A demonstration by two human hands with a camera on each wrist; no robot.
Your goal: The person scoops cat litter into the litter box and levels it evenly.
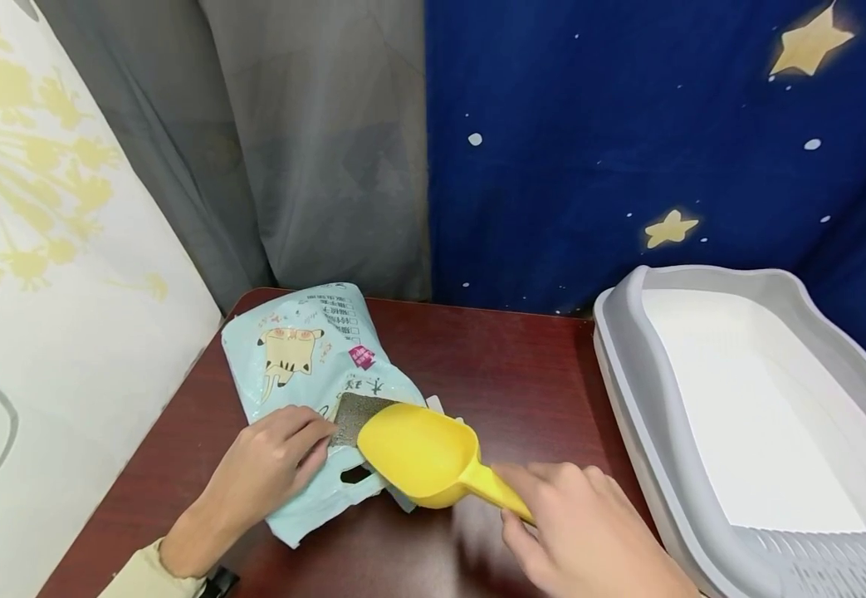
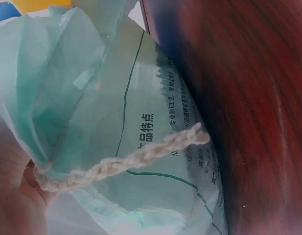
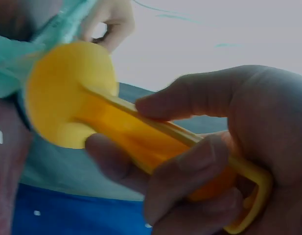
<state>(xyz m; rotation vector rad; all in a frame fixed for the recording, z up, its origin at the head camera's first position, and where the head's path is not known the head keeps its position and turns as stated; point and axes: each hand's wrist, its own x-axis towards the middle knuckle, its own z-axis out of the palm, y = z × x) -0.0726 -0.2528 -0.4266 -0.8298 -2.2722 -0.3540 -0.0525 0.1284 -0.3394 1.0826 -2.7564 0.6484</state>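
A light blue plastic bag with a cat drawing lies on the table, its mouth turned toward me. My left hand pinches the edge of that mouth, where a grey-brown speckled patch shows. Held by its handle in my right hand is a yellow scoop. The scoop's bowl looks bare inside, and its front rim overlaps the bag's mouth. In the right wrist view, fingers and thumb wrap the hollow handle. A braided cord crosses in front of the printed bag in the left wrist view.
A grey-rimmed white litter box stands on the right of the dark red wooden table. Grey and blue starred curtains hang along the back edge. A white patterned wall borders the left side.
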